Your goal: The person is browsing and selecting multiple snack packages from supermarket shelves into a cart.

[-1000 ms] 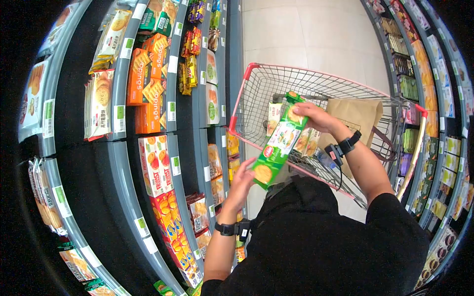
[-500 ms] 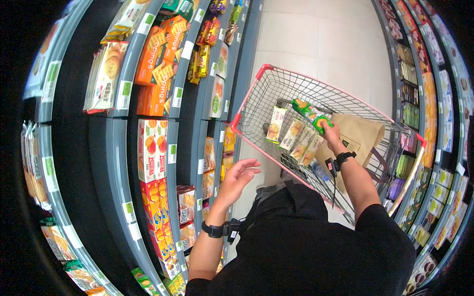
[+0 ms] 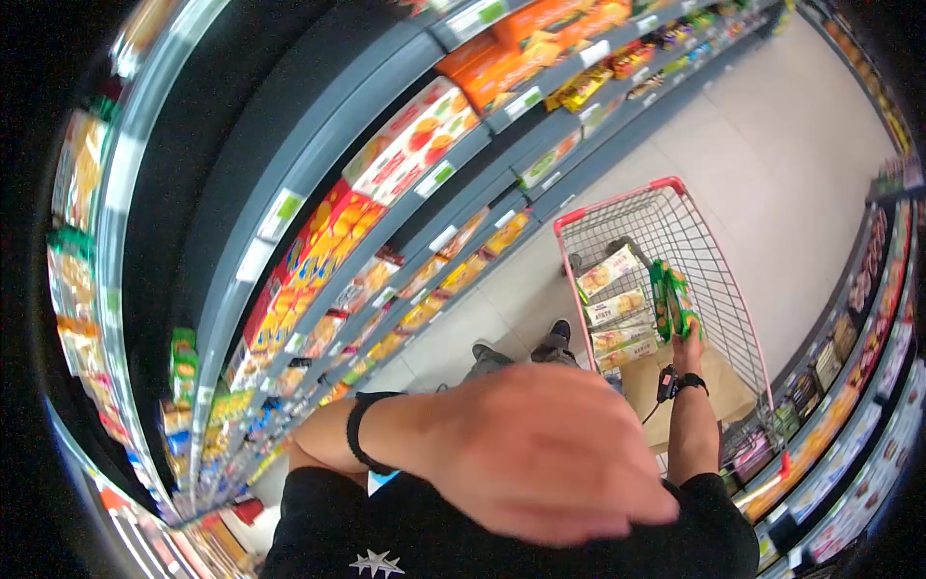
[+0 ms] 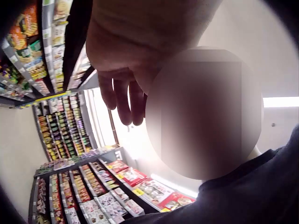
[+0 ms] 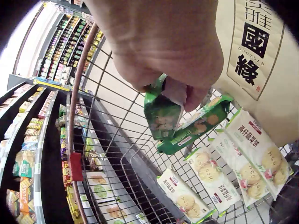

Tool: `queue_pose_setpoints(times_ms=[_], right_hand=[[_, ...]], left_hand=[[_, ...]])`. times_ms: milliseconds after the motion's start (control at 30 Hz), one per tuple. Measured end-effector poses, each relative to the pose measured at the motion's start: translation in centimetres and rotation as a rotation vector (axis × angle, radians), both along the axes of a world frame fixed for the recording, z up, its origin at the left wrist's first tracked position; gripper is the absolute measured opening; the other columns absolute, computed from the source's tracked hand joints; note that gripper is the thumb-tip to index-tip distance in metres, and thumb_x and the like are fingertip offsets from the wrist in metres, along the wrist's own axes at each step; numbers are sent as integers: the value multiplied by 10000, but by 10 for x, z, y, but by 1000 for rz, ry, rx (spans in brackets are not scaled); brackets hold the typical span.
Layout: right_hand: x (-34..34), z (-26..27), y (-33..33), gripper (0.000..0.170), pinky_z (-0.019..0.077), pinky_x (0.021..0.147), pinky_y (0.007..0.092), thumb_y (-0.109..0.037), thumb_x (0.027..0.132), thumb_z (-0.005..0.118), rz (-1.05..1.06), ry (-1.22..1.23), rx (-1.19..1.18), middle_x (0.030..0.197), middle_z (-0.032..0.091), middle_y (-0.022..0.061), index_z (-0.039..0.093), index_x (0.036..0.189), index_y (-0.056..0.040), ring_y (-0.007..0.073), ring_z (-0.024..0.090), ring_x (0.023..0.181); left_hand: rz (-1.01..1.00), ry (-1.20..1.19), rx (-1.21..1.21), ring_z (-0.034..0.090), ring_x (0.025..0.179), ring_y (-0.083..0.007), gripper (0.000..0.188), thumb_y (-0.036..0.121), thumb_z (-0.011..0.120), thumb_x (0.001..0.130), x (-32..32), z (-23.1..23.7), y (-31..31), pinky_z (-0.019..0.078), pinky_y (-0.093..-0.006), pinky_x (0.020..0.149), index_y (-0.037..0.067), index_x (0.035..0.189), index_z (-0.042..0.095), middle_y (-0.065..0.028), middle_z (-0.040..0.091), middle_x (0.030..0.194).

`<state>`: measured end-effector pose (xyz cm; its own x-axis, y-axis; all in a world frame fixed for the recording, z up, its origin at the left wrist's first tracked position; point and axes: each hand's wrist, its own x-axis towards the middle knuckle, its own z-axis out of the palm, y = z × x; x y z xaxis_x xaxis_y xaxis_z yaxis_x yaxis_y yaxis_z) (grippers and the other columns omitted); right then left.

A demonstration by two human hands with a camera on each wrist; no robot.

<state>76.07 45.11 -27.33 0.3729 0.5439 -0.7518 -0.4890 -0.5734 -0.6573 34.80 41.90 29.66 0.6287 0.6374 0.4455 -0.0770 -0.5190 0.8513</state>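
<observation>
Head view: brightness is adequate and even, with pale sheen across the floor (image 3: 781, 183). The left hand (image 3: 555, 454) shows heavy motion blur; the shelves (image 3: 289, 164) are smeared and bowed by wide-angle distortion, and the corners fall to black. Left wrist view: a ceiling strip light (image 4: 280, 101) glares, the background burns out to white, and the same hand is backlit and dark; a blurred round patch obscures the centre-right. Right wrist view: the right hand (image 5: 168, 51) lies in shade, lettering on the paper bag (image 5: 287, 79) is crisp, while print on the green biscuit packet (image 5: 161, 114) is soft.
</observation>
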Motion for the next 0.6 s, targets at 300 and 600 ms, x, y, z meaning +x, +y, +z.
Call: queue_pose_setpoints(times_ms=[300,600], right_hand=[[23,-22,-21,464,518,854,359,-414,955,532,14,132,-66,1148,567,123,514,1260,-65,262,567,1068],[-24,-2,-8,396,494,811,400,-363,947,571,561,197,-23,1104,578,84,517,1227,-88,257,608,996]], left_hand=[[854,-850,557,568,533,-125,153,167,770,834,29,34,-30,413,-240,471,134,966,700,-38,653,670],[370,-766,481,515,504,-227,342,41,437,915,-70,36,-112,389,-340,429,106,618,281,-89,506,627]])
